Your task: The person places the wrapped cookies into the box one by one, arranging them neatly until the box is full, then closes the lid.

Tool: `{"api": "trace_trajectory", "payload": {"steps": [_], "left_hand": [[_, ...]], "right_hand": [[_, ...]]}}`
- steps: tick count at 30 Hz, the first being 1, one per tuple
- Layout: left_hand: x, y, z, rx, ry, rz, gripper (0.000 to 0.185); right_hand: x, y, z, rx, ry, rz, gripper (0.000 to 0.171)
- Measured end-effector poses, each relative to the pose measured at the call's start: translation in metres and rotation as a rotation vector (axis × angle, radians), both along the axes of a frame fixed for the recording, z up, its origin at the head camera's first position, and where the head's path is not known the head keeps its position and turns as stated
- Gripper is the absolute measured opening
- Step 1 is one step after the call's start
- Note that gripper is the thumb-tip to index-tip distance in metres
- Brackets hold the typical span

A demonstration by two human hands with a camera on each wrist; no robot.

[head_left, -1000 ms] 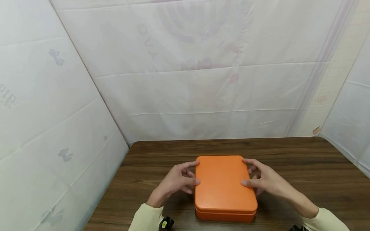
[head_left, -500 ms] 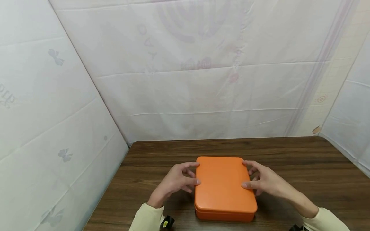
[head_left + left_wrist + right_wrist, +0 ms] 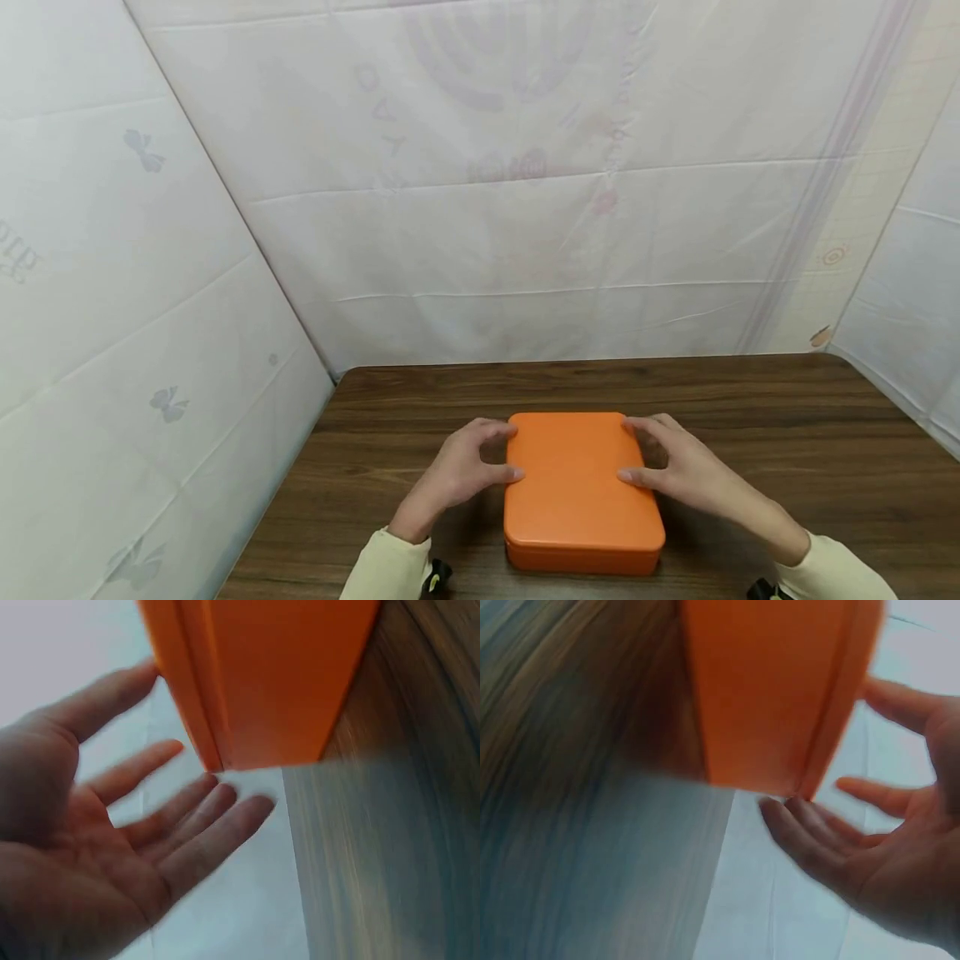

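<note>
A closed orange box [image 3: 581, 487] with rounded corners lies on the wooden table, its lid seam low along the near side. My left hand [image 3: 457, 467] is at its left side, thumb on the lid's edge and index finger by the far left corner. On the opposite side my right hand [image 3: 690, 467] mirrors this, thumb on the lid edge and index finger by the far right corner. In the left wrist view the box's side [image 3: 270, 682] shows, with spread, loosely bent fingers near the lid's far end. The right wrist view shows similar fingers beside the box [image 3: 765, 690]; both are blurred.
The dark wooden table [image 3: 390, 417] has rounded far corners. White printed cloth [image 3: 450, 250] hangs behind it, and another white sheet [image 3: 150, 333] borders it on the left. A dark strap [image 3: 435, 575] sits at the left sleeve's cuff.
The lower fingers of both hands have shifted from the box's sides toward its far end and are now hidden in the head view. The box has hardly moved.
</note>
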State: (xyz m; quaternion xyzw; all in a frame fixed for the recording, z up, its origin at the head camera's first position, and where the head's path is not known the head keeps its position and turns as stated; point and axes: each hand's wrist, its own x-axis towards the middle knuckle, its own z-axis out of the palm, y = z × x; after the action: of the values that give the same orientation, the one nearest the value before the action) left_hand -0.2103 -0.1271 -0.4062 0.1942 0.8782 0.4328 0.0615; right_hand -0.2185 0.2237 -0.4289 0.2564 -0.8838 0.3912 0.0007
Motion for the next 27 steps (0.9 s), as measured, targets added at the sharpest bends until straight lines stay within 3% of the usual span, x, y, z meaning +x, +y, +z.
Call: {"api": "trace_trajectory", "payload": {"steps": [3, 7, 27], "left_hand": [[-0.003, 0.002, -0.006, -0.102, 0.078, -0.100, 0.066], [-0.006, 0.005, -0.015, -0.178, 0.080, -0.166, 0.075], [-0.005, 0.002, -0.020, -0.238, 0.075, -0.146, 0.082]], "right_hand": [[0.000, -0.003, -0.006, 0.080, 0.165, 0.026, 0.069], [0.001, -0.006, -0.011, 0.145, 0.203, 0.078, 0.067], [-0.001, -0.005, -0.015, 0.244, 0.235, 0.091, 0.068]]}}
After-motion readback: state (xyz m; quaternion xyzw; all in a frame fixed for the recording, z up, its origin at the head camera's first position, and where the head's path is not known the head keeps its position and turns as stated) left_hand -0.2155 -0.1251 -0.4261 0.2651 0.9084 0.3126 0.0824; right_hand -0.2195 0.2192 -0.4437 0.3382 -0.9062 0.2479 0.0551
